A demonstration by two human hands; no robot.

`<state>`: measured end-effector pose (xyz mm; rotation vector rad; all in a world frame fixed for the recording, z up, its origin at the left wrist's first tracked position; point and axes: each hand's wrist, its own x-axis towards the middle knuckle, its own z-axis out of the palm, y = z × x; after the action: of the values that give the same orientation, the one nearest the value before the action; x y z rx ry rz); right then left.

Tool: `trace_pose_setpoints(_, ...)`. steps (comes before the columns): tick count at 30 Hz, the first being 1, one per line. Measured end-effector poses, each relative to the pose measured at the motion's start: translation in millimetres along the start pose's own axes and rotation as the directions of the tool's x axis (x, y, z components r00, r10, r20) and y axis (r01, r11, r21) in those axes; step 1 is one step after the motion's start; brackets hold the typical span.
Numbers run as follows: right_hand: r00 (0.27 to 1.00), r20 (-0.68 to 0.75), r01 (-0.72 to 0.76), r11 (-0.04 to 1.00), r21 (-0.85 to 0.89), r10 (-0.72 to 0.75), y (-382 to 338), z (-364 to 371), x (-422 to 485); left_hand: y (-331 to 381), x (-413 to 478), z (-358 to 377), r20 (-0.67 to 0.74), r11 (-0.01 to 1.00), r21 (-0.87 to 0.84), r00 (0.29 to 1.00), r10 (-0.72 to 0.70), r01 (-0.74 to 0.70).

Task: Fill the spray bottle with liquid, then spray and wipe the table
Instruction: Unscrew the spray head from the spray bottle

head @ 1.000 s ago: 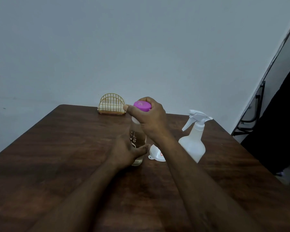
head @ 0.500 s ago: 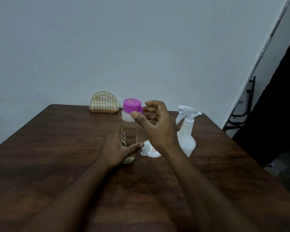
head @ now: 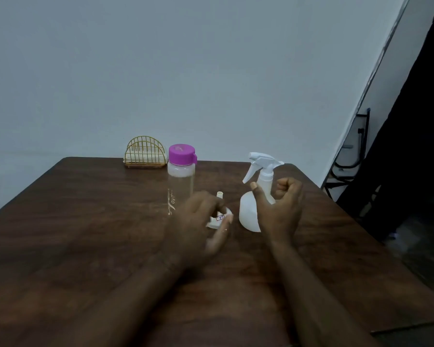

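Head view: your right hand [head: 281, 209] half-curled, empty, nearing spray bottle [head: 252, 209]; left hand [head: 198, 229] blurred, grip unclear; unscrew its head next.

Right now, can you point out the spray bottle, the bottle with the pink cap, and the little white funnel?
spray bottle [head: 247, 211], head view, on its round white body
bottle with the pink cap [head: 181, 182], head view, on its clear upper wall
white funnel [head: 220, 194], head view, on its upturned spout
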<state>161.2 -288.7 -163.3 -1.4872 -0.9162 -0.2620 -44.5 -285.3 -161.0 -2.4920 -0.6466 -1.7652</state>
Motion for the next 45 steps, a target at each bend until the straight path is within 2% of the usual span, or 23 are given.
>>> trace_pose_setpoints(3, 0.991, 0.119, -0.064, 0.998, -0.014, 0.065, 10, 2, -1, 4, -3, 27, 0.254, 0.994, 0.002, 0.962, -0.104, 0.107)
trace_pose_setpoints(6, 0.980, 0.173, -0.095, 0.995, -0.010, 0.095, 14, 3, -4, 1, -3, 52, 0.394, 0.969, 0.052, 0.887, -0.241, 0.241)
trace_pose_setpoints(9, 0.981, 0.180, -0.073, 0.997, -0.022, 0.075, 14, 3, -6, -2, 4, 71, 0.367, 0.901, 0.035, 0.833, -0.413, 0.431)
trace_pose_setpoints(13, 0.986, 0.158, -0.060, 0.998, 0.000, 0.059, 14, 1, -5, -1, 10, 89, 0.389, 0.881, 0.054, 0.803, -0.453, 0.471)
trace_pose_setpoints(18, 0.985, 0.156, -0.078, 0.995, 0.055, 0.069, 9, -1, -3, -2, 10, 95, 0.413, 0.868, 0.069, 0.778, -0.473, 0.492)
trace_pose_setpoints(22, 0.975, 0.174, -0.177, 0.952, 0.250, 0.135, 4, -1, 4, 0, 3, 92, 0.428, 0.857, 0.082, 0.759, -0.491, 0.509)
trace_pose_setpoints(28, 0.970, 0.211, -0.203, 0.881, 0.427, 0.122, -2, -3, 9, 5, 2, 91, 0.436, 0.855, 0.040, 0.761, -0.480, 0.517)
trace_pose_setpoints(37, 0.949, 0.298, -0.237, 0.846, 0.477, 0.097, 1, -2, 10, 4, 2, 92, 0.349, 0.865, 0.075, 0.800, -0.489, 0.496)
trace_pose_setpoints(45, 0.950, 0.303, -0.222, 0.844, 0.488, 0.074, -3, -2, 8, 1, 3, 94, 0.396, 0.879, 0.052, 0.798, -0.454, 0.474)
